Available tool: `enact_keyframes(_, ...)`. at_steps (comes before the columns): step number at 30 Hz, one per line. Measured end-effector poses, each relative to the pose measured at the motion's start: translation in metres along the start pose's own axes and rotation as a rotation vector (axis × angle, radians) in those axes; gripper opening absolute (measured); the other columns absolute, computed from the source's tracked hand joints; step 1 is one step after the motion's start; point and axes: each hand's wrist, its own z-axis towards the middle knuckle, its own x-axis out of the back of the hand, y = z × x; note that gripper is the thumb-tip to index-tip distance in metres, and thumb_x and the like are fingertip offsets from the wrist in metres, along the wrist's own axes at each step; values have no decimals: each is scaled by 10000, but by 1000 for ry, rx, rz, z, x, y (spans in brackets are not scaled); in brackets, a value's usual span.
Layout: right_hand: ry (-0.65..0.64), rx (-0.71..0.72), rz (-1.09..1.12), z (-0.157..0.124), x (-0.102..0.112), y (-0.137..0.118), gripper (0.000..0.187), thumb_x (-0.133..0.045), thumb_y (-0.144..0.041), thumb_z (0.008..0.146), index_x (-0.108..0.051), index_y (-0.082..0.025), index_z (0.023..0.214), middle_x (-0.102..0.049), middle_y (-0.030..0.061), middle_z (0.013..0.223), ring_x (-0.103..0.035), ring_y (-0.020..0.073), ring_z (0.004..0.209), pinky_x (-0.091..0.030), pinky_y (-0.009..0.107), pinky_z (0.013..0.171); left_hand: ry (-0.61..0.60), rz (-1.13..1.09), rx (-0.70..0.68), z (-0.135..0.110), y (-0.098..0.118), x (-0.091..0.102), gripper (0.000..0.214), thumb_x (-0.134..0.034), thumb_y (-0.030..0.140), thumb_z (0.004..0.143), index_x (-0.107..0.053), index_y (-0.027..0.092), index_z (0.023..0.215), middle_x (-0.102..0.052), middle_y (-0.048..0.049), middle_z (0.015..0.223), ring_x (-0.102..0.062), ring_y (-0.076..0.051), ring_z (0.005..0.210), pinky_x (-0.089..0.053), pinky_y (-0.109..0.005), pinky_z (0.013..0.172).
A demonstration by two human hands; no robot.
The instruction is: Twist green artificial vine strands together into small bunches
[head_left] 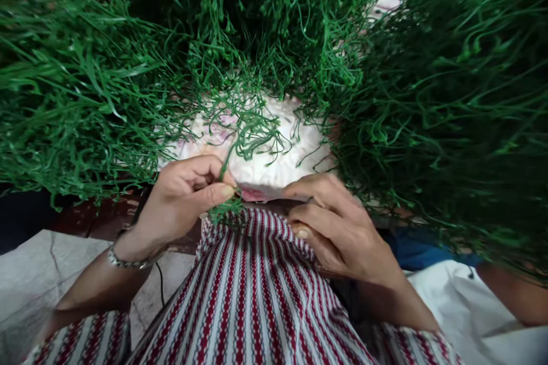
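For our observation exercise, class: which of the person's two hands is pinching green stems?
The left hand, with a band around its wrist: it pinches green stems. The curled right hand shows none in its grasp.

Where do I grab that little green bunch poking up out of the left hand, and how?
Probably pinch its narrow strand just above the left hand, coming from the right hand's side. There the stems run close together, while the left hand's fingers wrap the other side. Higher up, the curly ends spread loosely over the cloth.
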Motion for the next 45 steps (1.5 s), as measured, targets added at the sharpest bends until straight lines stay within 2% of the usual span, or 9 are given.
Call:
enact_keyframes(6,269,-52,210,26,-43,9,279,-475,-365,895,-512,-139,1055,-572,74,910,-550,150,858,-473,296,756,131,-328,75,21,-9,-25,157,-698,247,688,-575,153,669,-492,39,551,-377,-38,427,-285,-156,378)
enact_keyframes(11,215,-141,252,35,-59,13,489,-556,-414,842,-397,-147,1220,-579,86,1032,-562,143,896,-466,262,752,177,-283,38,23,-13,-30,106,-673,217,715,-588,161,685,-490,50,531,-379,-32,409,-284,-143,360)
enact_keyframes(16,149,-203,135,31,-66,6,154,-465,-292,896,-470,-149,841,-481,-25,645,-424,73,542,-331,191,517,290,-254,-18,25,-17,-33,75,-661,159,707,-595,161,671,-536,45,569,-410,-34,431,-309,-148,384)
enact_keyframes(24,258,-135,-27,32,-65,-9,195,-384,-175,893,-360,-181,700,-355,-44,566,-319,69,484,-261,208,480,458,-213,-204,27,-20,-51,64,-642,140,711,-604,161,664,-468,66,490,-364,-36,404,-275,-175,380)
enact_keyframes(27,268,-103,-12,25,-68,-16,209,-367,-168,892,-363,-181,684,-353,-41,562,-311,69,475,-253,216,468,506,-196,-248,37,-14,-41,95,-626,106,707,-594,160,636,-502,55,523,-395,-39,431,-285,-185,392)
enact_keyframes(31,207,16,87,10,-72,-20,264,-347,-166,899,-352,-179,635,-314,-51,528,-274,62,443,-215,220,437,806,-287,-481,56,6,-15,156,-570,73,719,-551,186,614,-463,71,536,-400,-44,404,-290,-206,379)
enact_keyframes(33,205,-80,102,7,-62,-16,253,-397,-168,887,-360,-175,637,-338,-40,554,-323,67,483,-253,216,471,721,-185,-471,59,13,-11,97,-619,87,707,-617,184,701,-485,60,561,-428,-53,447,-301,-215,404)
enact_keyframes(36,270,-183,136,8,-34,-5,212,-433,-167,862,-390,-170,654,-394,-12,610,-403,100,600,-322,238,575,372,-248,-333,54,9,-21,55,-649,128,705,-635,181,709,-508,47,556,-415,-63,446,-292,-213,398)
enact_keyframes(45,537,-312,343,-8,18,-3,124,-524,-170,830,-466,-187,722,-522,-8,672,-481,99,556,-373,234,517,108,156,-292,31,-15,-32,96,-567,203,800,-647,158,832,-607,9,667,-442,-71,495,-332,-192,464)
